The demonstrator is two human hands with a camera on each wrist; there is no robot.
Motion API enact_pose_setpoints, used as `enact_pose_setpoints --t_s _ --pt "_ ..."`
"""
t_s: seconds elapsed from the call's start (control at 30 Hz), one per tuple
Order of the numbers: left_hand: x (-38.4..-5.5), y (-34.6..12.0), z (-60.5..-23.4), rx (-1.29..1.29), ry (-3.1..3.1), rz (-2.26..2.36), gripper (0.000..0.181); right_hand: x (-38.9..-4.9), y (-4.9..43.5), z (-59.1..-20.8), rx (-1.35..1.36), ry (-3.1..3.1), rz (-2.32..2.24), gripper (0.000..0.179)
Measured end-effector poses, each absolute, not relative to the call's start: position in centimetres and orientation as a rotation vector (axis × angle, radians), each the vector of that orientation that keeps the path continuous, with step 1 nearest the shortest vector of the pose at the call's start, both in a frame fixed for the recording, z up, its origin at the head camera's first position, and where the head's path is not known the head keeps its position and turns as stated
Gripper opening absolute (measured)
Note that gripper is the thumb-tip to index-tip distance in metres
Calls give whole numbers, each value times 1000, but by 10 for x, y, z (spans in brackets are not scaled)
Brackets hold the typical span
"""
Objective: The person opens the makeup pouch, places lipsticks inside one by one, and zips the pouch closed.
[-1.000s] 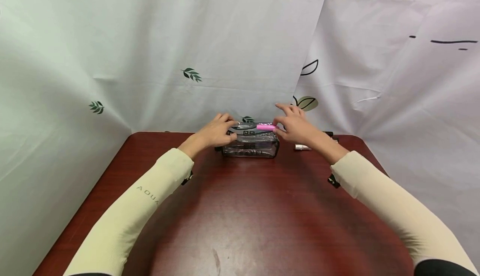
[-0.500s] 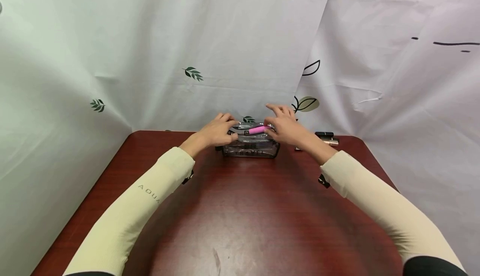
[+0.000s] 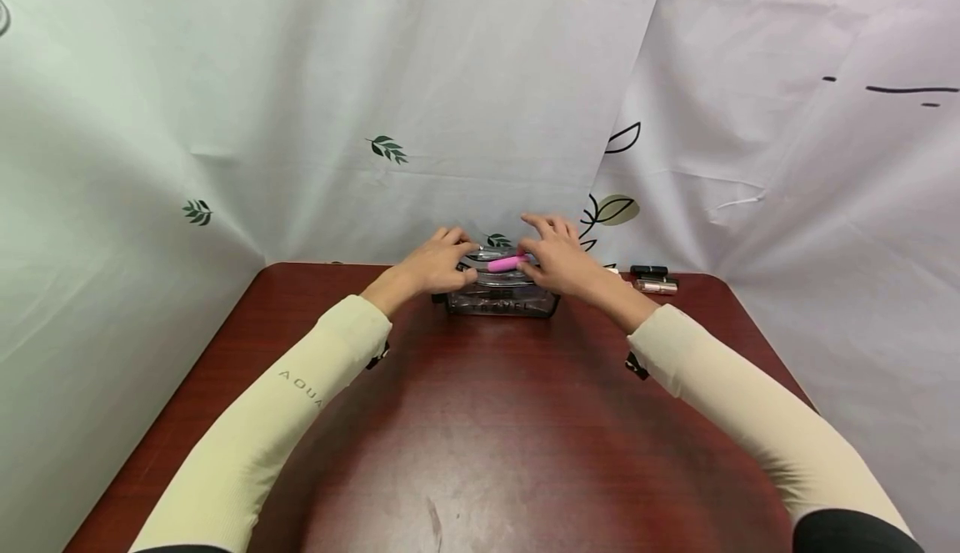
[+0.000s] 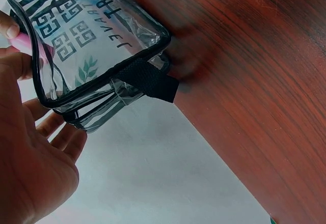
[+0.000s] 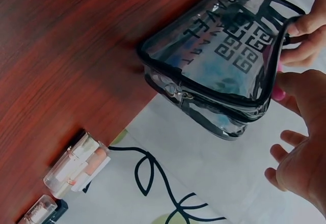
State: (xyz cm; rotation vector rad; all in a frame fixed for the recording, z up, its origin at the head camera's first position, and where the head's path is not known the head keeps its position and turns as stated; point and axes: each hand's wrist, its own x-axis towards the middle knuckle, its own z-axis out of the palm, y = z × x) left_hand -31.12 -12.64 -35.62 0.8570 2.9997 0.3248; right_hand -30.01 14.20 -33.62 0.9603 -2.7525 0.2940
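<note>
One clear bag (image 3: 501,304) sits on red-brown wood (image 3: 495,403) near white cloth (image 3: 487,77)

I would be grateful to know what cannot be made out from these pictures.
Head view: the right end of the pink tube, hidden by the right hand.
Head view: the upper left corner of the clear pouch, covered by the left hand.
Head view: any lettering on the black tube, too small.
Right wrist view: the lower end of the clear-capped tube, cut off by the bottom edge.
</note>
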Motion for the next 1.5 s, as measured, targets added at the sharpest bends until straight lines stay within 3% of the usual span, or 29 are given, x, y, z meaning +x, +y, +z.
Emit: enact_pose_setpoints --t_s 1.5 --pt "-311 -126 -357 844 2977 334 69 -304 162 -330 895 -2821 348 26"
